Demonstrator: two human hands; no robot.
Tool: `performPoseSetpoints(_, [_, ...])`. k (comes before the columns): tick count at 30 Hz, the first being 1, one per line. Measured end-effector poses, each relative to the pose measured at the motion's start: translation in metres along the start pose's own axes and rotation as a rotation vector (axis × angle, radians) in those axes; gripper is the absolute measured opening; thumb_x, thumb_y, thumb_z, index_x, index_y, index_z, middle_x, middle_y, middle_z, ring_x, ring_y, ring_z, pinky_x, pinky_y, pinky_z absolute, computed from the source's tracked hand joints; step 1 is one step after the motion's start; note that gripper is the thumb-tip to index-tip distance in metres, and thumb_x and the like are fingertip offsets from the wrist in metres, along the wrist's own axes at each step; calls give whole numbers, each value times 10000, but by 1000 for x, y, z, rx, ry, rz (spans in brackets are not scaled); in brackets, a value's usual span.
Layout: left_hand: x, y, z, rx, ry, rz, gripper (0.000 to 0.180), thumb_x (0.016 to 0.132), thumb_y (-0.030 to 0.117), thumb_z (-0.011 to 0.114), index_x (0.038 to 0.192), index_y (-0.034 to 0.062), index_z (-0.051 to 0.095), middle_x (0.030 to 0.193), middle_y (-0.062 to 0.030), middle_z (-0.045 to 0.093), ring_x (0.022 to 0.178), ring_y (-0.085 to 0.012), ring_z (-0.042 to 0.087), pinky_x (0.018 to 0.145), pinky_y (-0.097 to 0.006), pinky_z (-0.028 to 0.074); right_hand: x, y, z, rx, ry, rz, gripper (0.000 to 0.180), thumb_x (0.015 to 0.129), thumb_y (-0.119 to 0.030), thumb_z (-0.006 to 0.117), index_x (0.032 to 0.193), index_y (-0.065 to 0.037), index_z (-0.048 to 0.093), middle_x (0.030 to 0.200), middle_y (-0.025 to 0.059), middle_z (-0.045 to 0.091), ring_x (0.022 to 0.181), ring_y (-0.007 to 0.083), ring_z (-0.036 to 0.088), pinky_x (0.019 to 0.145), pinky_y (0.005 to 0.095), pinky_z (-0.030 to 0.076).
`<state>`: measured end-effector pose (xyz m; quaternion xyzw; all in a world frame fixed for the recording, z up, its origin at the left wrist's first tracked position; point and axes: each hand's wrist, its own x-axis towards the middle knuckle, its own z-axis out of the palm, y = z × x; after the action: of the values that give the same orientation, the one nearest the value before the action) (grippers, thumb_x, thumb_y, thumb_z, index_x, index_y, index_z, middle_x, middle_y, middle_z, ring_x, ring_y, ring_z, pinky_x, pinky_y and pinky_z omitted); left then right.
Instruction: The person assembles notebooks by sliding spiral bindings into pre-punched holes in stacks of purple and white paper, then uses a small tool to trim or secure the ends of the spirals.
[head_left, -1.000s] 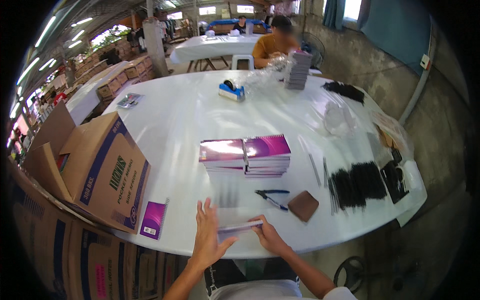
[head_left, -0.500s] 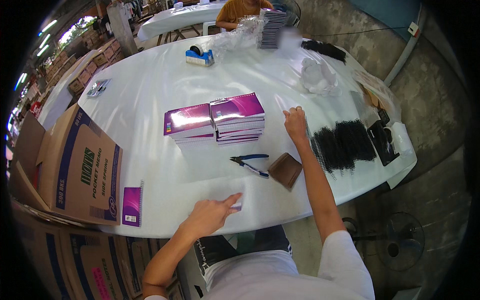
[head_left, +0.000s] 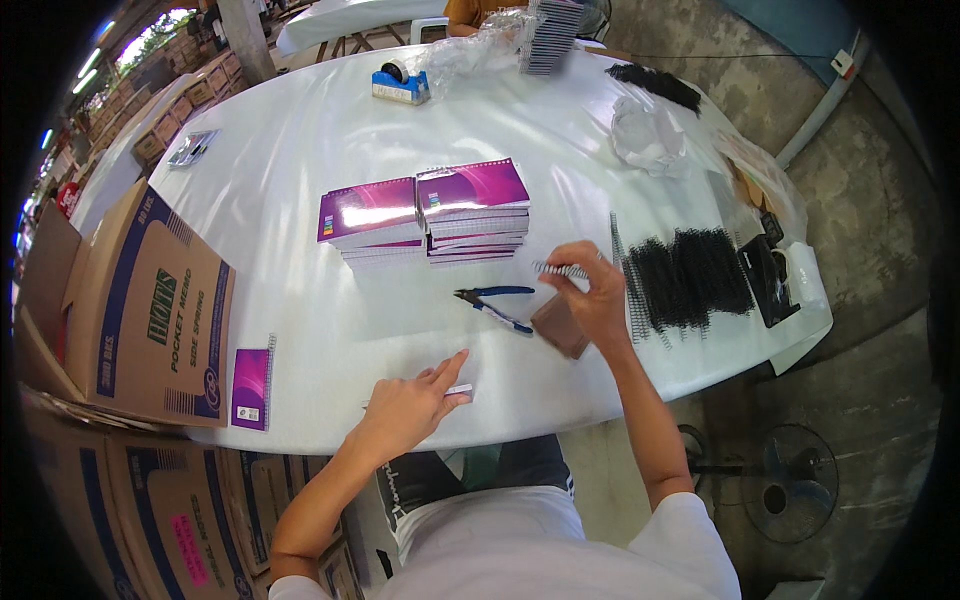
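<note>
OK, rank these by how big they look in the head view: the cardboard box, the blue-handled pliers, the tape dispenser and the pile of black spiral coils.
1. cardboard box, nearest the camera, so flattered
2. pile of black spiral coils
3. blue-handled pliers and tape dispenser: look alike; the dispenser lies farther off, so unranked

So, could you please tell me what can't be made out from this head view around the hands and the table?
- What the left hand presses down: only a white edge shows past the fingers; the hand covers the rest.
- The wire spiral in the right hand: its far end is hidden behind the fingers.
- The brown pad: partly hidden by the right wrist.
- The person at the far table: cut off by the top edge.
</note>
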<state>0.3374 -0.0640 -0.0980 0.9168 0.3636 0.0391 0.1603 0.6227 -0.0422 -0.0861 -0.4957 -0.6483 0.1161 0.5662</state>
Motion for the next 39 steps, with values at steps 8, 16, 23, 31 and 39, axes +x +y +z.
performPoseSetpoints(8, [-4, 4, 0, -17, 28, -23, 599, 964, 486, 484, 1469, 181, 382, 1103, -124, 685, 675, -355, 669, 585, -440, 537, -40, -37, 26, 221, -179, 108, 213, 772, 25, 758, 970, -5, 687, 907, 74, 669, 812, 154, 620, 733, 284, 497])
performPoseSetpoints(16, [0, 1, 1, -17, 44, -11, 561, 968, 471, 483, 1445, 183, 421, 1167, -112, 671, 713, -340, 685, 574, -429, 534, -71, -46, 40, 81, -363, 62, 256, 780, 11, 755, 1026, -49, 717, 902, 61, 658, 816, 178, 612, 715, 301, 490])
performPoseSetpoints(23, [-1, 1, 0, -24, 68, -5, 536, 974, 438, 485, 1434, 168, 436, 1184, -127, 664, 737, -325, 694, 580, -419, 535, -80, -40, 46, 107, -395, 74, 247, 767, 2, 769, 1005, -52, 731, 920, 58, 672, 831, 168, 621, 718, 298, 492])
performPoseSetpoints(31, [-2, -1, 3, -3, 80, 15, 535, 969, 433, 491, 1433, 171, 433, 1168, -134, 666, 766, -327, 696, 593, -413, 541, -71, -45, 40, 165, -287, 47, 260, 782, 70, 716, 1020, -34, 709, 988, 69, 663, 943, 198, 619, 860, 334, 490])
performPoseSetpoints(39, [-2, 0, 4, -14, 133, 30, 524, 967, 457, 488, 1404, 167, 472, 1140, -151, 674, 793, -331, 695, 600, -421, 544, -101, -11, 18, 429, 14, 431, 172, 853, 136, 594, 963, 5, 611, 1052, 80, 646, 1024, 172, 628, 941, 291, 501])
